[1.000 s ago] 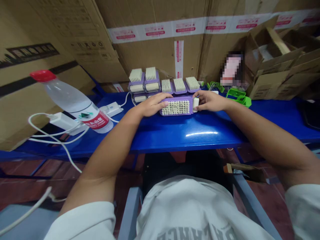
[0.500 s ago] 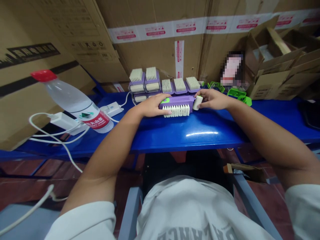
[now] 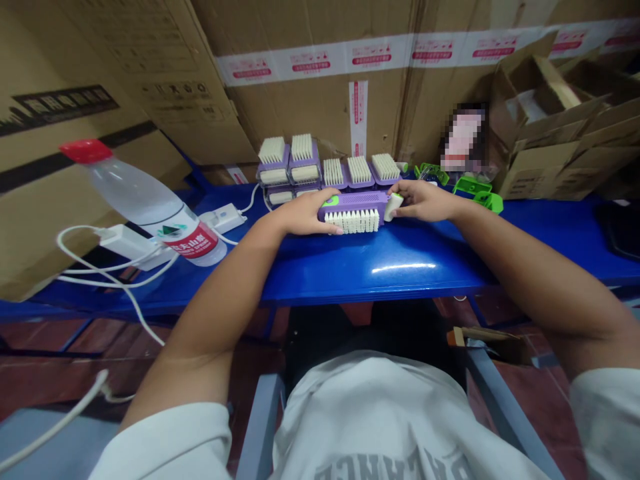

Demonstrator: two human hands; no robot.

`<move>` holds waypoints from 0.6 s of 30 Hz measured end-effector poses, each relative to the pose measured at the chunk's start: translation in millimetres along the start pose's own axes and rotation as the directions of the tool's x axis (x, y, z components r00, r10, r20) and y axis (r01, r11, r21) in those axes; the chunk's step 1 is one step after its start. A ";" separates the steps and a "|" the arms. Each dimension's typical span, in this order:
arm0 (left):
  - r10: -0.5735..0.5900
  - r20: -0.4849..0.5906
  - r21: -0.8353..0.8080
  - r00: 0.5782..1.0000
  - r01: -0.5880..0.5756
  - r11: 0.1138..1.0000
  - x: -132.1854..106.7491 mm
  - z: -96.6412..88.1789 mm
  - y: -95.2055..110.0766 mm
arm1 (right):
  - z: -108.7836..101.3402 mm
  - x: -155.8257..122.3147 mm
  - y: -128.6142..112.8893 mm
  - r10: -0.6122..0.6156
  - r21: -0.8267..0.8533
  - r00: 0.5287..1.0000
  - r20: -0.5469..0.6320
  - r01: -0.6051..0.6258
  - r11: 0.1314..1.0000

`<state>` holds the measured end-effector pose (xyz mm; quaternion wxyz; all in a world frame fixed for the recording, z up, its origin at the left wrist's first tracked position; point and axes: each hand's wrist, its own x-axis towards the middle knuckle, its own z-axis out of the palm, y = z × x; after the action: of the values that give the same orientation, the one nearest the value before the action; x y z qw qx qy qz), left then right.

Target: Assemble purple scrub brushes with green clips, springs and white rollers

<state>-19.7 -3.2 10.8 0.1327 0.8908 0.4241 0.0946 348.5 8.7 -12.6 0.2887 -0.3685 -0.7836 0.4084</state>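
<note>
Purple brush [image 3: 357,201]: long axis parallel to table [image 3: 325,270] front edge, bristles [image 3: 353,222] toward it; left hand [image 3: 305,212] grips brush, right hand [image 3: 419,200] pinches white cylinder [image 3: 393,208]

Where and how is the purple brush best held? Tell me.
Likely by the left end of the brush, from the left: its back is long and slim, the bristles face the person, and the right hand holds a white piece at the other end.

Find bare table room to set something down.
Bare: the table, from held brush to near edge; also right of the green parts, toward the dark object. Crowded: the back, with other brushes, and the left, with bottle and white blocks.
</note>
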 end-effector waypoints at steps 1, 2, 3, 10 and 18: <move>-0.001 0.002 -0.002 1.000 0.001 1.000 -0.1 -0.2 0.2 | 0.3 0.1 -0.5 -0.013 -0.020 1.000 -0.003 0.013 1.000; 0.000 0.002 -0.004 1.000 0.000 1.000 -0.1 -0.2 0.1 | 0.4 0.1 -1.3 -0.028 -0.047 1.000 -0.007 0.027 0.999; 0.004 0.000 -0.006 1.000 -0.004 1.000 0.1 -0.1 -0.1 | 0.2 -0.1 -2.3 -0.043 -0.080 0.999 -0.012 0.042 0.996; 0.008 -0.001 -0.011 1.000 -0.008 1.000 0.6 0.7 -0.7 | -1.4 -3.2 -11.9 -0.059 -0.189 0.998 0.008 0.059 0.980; 0.030 0.001 -0.006 1.000 -0.030 1.000 0.2 -0.8 0.7 | 5.4 -2.8 -11.4 0.028 0.018 0.995 0.092 -0.029 0.999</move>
<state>-19.3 -3.3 11.8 0.1341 0.8968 0.4102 0.0975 342.2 -0.4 -6.1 0.2500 -0.3576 -0.7867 0.4368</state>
